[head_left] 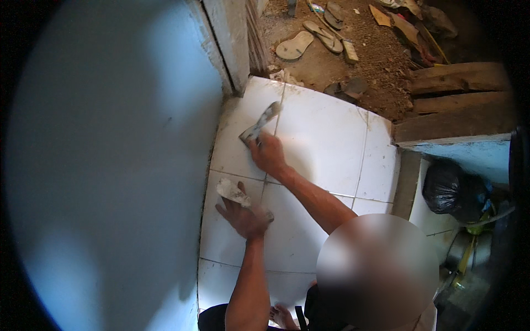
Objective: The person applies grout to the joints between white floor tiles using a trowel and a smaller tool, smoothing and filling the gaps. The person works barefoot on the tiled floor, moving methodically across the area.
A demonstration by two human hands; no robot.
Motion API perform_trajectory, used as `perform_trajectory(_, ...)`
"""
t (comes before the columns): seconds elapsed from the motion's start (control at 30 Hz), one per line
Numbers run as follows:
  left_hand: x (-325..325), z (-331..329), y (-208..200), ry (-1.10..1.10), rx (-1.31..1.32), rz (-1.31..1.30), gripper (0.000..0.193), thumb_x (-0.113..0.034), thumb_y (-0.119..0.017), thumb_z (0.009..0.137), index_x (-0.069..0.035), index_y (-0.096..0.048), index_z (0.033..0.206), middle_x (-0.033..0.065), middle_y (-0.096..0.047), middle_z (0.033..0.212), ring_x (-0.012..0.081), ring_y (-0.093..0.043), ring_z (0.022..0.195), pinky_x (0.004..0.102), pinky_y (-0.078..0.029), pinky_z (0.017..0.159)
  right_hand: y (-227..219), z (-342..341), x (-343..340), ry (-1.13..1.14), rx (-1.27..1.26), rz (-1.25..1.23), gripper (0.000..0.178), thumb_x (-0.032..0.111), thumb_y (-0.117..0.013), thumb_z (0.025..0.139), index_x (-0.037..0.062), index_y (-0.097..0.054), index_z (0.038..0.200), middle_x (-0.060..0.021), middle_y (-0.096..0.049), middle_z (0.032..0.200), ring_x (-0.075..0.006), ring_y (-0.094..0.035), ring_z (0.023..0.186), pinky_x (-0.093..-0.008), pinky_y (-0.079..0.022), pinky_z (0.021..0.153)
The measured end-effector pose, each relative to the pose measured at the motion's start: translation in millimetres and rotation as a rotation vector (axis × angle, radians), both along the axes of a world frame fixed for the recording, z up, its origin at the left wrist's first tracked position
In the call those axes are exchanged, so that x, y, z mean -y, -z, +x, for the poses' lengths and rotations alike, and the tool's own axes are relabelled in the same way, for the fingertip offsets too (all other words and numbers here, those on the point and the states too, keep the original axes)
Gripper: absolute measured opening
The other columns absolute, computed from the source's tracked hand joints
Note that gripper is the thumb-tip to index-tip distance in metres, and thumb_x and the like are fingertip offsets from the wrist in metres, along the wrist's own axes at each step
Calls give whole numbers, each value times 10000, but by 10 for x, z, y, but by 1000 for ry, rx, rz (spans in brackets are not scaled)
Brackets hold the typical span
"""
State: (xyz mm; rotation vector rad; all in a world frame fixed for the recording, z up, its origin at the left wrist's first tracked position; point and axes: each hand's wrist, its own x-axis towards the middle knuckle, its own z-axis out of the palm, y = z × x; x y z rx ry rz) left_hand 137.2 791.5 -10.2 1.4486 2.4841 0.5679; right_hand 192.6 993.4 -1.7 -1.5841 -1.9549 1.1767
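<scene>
My right hand (269,154) is low over the white floor tiles, its fingers bent and pinched on a putty knife (259,126). The grey, smeared knife has a flared end by my fingertips and a narrow end pointing up and right. Closer to me, my left hand (245,219) presses down on the tiles with some fingers spread around a flat, whitish, caked tool (232,191). One end of that tool sticks out past the fingers and the other shows by the wrist side. My palm hides its middle, so its exact kind is unclear.
A bluish wall (121,165) runs along the left of the tiles (326,143). Past their far edge lie dirt, sandals (294,45) and scraps. At right are wooden planks (461,105) and a black plastic bag (444,187). A blurred circle hides the lower right.
</scene>
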Motion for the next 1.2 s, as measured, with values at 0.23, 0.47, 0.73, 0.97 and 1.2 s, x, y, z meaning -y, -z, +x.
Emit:
perform_trajectory(0.23, 1, 16, 64, -3, 0, 6, 741, -536, -220, 1015, -102, -442, 1573, 243, -376, 1610, 434, -276, 1527, 682, -66, 1226, 188, 0, -164, -154, -43, 137, 271, 246, -636, 965, -24, -648, 980, -288, -676, 881, -485, -675, 893, -562, -544, 783)
perform_trajectory(0.47, -15, 8, -6, -17, 48, 21, 747, -441, -410, 891, -47, -501, 1519, 246, -410, 1586, 448, -279, 1517, 703, -94, 1215, 296, -192, -301, -135, 55, 181, 218, 185, -622, 929, -30, -652, 944, -302, -673, 893, -471, -673, 902, -562, -532, 801)
perform_trajectory(0.73, 31, -24, 10, -44, 57, 26, 748, -468, -386, 906, -36, -516, 1502, 249, -389, 1604, 449, -269, 1525, 707, -84, 1212, 137, -335, -621, 51, -44, 135, 223, 172, -670, 914, -29, -628, 1000, -312, -680, 911, -480, -675, 927, -582, -522, 832)
perform_trajectory(0.97, -37, 0, -58, -34, 66, 28, 734, -457, -383, 912, -26, -523, 1490, 253, -407, 1585, 456, -288, 1506, 713, -100, 1204, 47, -382, -593, 51, -134, 274, 199, 167, -676, 896, -20, -645, 958, -304, -680, 901, -503, -673, 894, -558, -542, 822)
perform_trajectory(1.2, -1, -3, -29, -24, 68, 27, 738, -455, -364, 914, -31, -516, 1499, 263, -408, 1580, 460, -290, 1503, 722, -112, 1193, 267, -475, -468, -57, -125, 365, 227, 173, -681, 890, -28, -681, 997, -292, -697, 831, -477, -692, 827, -552, -555, 752)
